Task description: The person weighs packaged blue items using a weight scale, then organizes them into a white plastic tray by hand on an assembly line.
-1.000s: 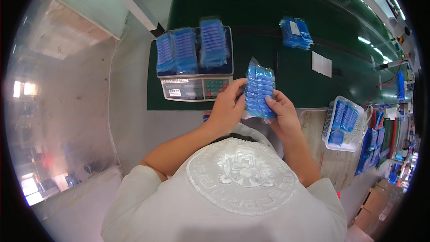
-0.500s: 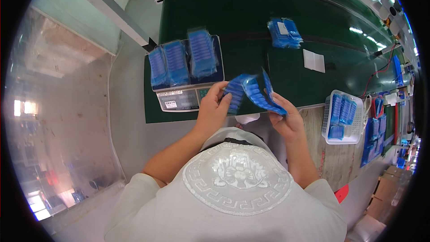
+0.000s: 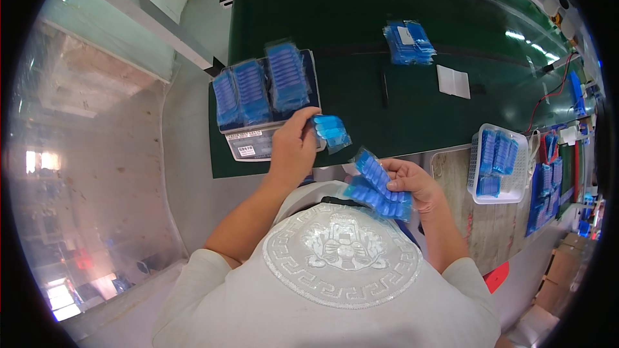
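Observation:
My left hand (image 3: 293,148) is closed on a clear packet of blue, ribbed pieces (image 3: 331,131), held at the right edge of the scale (image 3: 248,146). In front of my body, my right hand (image 3: 416,185) grips several similar blue packets (image 3: 379,188), which fan apart below its thumb. On the scale's dark pan lie three stacks of the same kind: a left stack (image 3: 225,98), a middle stack (image 3: 252,92) and a right stack (image 3: 288,77). My left hand covers part of the scale's front panel.
Farther back on the green table (image 3: 348,13) lies a pile of blue packets (image 3: 418,46) with a white label, near a pen (image 3: 385,87) and a folded white paper (image 3: 453,82). At right, a white basket (image 3: 504,196) holds blue packets on a wooden surface (image 3: 477,229).
My hands have moved apart. The right hand has drawn its packets down toward my body; the left keeps one packet and has shifted slightly left, beside the scale.

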Tool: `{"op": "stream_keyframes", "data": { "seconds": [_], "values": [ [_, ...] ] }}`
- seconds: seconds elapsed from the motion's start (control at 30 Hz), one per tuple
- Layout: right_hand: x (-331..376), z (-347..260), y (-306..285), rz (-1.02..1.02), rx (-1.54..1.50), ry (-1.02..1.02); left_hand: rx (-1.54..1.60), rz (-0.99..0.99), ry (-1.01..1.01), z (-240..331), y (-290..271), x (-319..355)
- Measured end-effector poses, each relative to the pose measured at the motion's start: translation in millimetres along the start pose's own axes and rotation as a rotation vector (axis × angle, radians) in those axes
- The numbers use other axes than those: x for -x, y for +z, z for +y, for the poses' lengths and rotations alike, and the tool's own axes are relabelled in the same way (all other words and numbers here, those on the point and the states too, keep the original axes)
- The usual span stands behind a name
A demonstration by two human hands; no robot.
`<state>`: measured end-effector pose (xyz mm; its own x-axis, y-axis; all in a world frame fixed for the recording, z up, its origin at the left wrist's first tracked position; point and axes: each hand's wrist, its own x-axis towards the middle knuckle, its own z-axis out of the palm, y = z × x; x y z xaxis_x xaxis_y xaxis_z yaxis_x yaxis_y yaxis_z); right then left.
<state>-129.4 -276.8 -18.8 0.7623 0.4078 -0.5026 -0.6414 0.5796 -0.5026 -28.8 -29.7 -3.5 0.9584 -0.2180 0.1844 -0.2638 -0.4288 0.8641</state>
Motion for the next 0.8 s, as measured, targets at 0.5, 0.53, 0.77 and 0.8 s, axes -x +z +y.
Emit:
{"op": "stream_keyframes", "data": {
  "seconds": [0.5, 0.53, 0.77, 0.8],
  "values": [
    [-90.2, -9.7, -239.4, 1.278, 0.882, -0.378, 0.819, 0.026, -0.587, -28.5, -13.6, 19.8],
    [-91.1, -7.4, -235.8, 1.386, 1.245, -0.352, 0.812, 0.053, -0.591, -27.7, -17.3, 22.2],
    [-83.2, -11.1, -171.8, 1.270, 1.459, -0.689, 0.539, 0.311, -0.456, -32.3, -38.2, -16.5],
    [-85.2, -14.4, -155.0, 1.199, 1.473, -0.729, 0.539, 0.349, -0.412, -31.8, -38.2, -30.6]
  ]
}}
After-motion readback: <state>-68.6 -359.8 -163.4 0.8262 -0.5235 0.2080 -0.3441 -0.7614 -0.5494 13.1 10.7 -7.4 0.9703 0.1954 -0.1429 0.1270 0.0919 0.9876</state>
